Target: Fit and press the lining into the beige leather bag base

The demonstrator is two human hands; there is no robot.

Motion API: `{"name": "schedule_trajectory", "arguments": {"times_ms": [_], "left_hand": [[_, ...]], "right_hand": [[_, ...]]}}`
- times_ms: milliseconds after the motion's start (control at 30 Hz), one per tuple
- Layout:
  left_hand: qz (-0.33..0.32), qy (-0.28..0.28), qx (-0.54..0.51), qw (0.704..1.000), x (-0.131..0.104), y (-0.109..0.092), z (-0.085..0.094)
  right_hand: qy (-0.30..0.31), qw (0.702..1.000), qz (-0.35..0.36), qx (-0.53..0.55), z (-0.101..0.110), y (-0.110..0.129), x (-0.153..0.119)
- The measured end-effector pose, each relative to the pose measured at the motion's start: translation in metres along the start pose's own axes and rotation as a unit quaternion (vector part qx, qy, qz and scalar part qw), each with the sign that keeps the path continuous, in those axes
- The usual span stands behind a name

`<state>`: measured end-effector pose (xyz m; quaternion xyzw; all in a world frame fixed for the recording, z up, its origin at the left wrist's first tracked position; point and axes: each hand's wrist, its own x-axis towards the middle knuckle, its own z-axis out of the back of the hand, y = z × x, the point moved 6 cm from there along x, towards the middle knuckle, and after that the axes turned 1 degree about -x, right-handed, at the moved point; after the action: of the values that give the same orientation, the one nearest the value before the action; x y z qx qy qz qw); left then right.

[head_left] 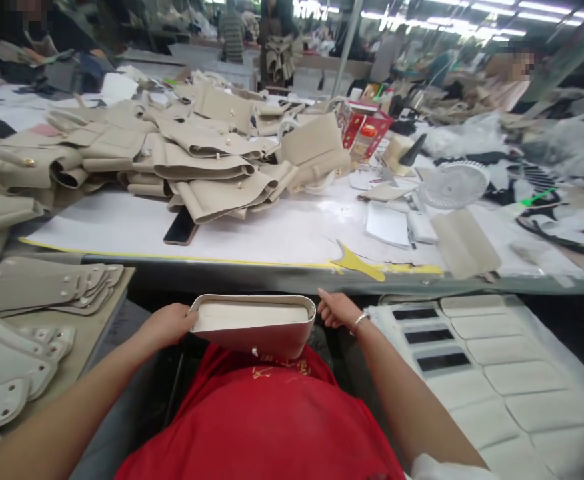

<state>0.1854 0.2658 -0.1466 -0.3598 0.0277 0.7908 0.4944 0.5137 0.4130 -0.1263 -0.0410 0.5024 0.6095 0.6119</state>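
A beige handbag body (255,339) rests against my lap, its open rim facing up and its pale lining showing. A small metal fitting (255,351) sits on its front face. My left hand (171,324) pinches the left end of the rim. Just off the bag's right end is my right hand (339,311), fingers curled and thumb against the forefinger. Whether anything thin is between those fingers is too small to tell.
Beige bag bodies (212,160) are heaped on the white table (122,223), near a phone (181,227). Yellow tape (357,261) marks its front edge. Strap-like flaps (32,287) lie to my left; pale panels (502,347) lie to my right. Other people stand farther back.
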Motion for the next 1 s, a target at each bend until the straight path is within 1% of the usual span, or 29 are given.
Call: {"name": "schedule_trajectory", "arguments": {"times_ms": [33, 67, 100, 167, 200, 233, 267, 400, 467, 533, 567, 667, 733, 767, 833, 867, 900, 933, 967, 1000], "left_hand": [[-0.010, -0.012, 0.036, 0.999, -0.001, -0.003, 0.002], [-0.018, -0.025, 0.070, 0.997, -0.003, -0.005, 0.004], [-0.023, -0.035, 0.098, 0.994, -0.005, -0.007, 0.005], [-0.018, -0.043, 0.126, 0.991, -0.008, -0.007, 0.004], [-0.015, -0.042, 0.129, 0.991, -0.009, -0.007, 0.002], [-0.014, -0.041, 0.128, 0.991, -0.010, -0.006, 0.000], [-0.013, -0.043, 0.128, 0.991, -0.010, -0.005, -0.001], [-0.019, -0.046, 0.131, 0.990, -0.003, -0.003, 0.002], [-0.030, -0.032, 0.134, 0.990, 0.004, -0.003, 0.005], [-0.046, -0.022, 0.140, 0.989, 0.008, -0.004, 0.007], [-0.051, -0.026, 0.146, 0.988, 0.009, -0.004, 0.007], [-0.063, -0.062, 0.143, 0.986, 0.006, -0.004, 0.009], [-0.076, -0.076, 0.121, 0.987, 0.004, -0.003, 0.007], [-0.083, -0.070, 0.088, 0.990, 0.004, -0.001, 0.006], [-0.083, -0.033, -0.032, 0.995, 0.005, 0.005, 0.002], [-0.076, -0.007, -0.112, 0.991, 0.005, 0.009, 0.000], [-0.064, 0.019, -0.192, 0.979, 0.005, 0.011, -0.002], [-0.046, 0.040, -0.255, 0.965, 0.005, 0.014, -0.003], [-0.028, 0.054, -0.289, 0.955, 0.004, 0.015, -0.003], [-0.013, 0.059, -0.299, 0.952, 0.004, 0.016, -0.003]], "right_hand": [[0.005, 0.999, 0.020, -0.045, 0.002, 0.008, -0.002], [0.008, 0.992, 0.051, -0.116, 0.003, 0.016, -0.006], [0.004, 0.975, 0.087, -0.205, 0.002, 0.024, -0.012], [-0.024, 0.915, 0.146, -0.376, -0.007, 0.034, -0.025], [-0.041, 0.889, 0.156, -0.429, -0.012, 0.035, -0.031], [-0.057, 0.874, 0.154, -0.458, -0.017, 0.033, -0.036], [-0.068, 0.869, 0.146, -0.467, -0.022, 0.030, -0.039], [-0.082, 0.883, 0.090, -0.453, -0.034, 0.016, -0.039], [-0.071, 0.888, 0.070, -0.448, -0.037, 0.014, -0.035], [-0.045, 0.890, 0.073, -0.448, -0.040, 0.014, -0.032], [-0.037, 0.889, 0.079, -0.449, -0.042, 0.014, -0.032], [-0.045, 0.888, 0.101, -0.446, -0.045, 0.010, -0.034], [-0.054, 0.898, 0.123, -0.419, -0.048, 0.003, -0.033], [-0.053, 0.911, 0.135, -0.387, -0.049, 0.000, -0.033], [-0.041, 0.942, 0.145, -0.299, -0.049, -0.006, -0.031], [-0.037, 0.954, 0.142, -0.261, -0.048, -0.008, -0.030], [-0.039, 0.960, 0.136, -0.241, -0.047, -0.008, -0.030], [-0.044, 0.960, 0.133, -0.244, -0.046, -0.007, -0.030], [-0.053, 0.954, 0.130, -0.265, -0.044, -0.005, -0.030], [-0.063, 0.944, 0.128, -0.296, -0.042, -0.002, -0.031]]}}
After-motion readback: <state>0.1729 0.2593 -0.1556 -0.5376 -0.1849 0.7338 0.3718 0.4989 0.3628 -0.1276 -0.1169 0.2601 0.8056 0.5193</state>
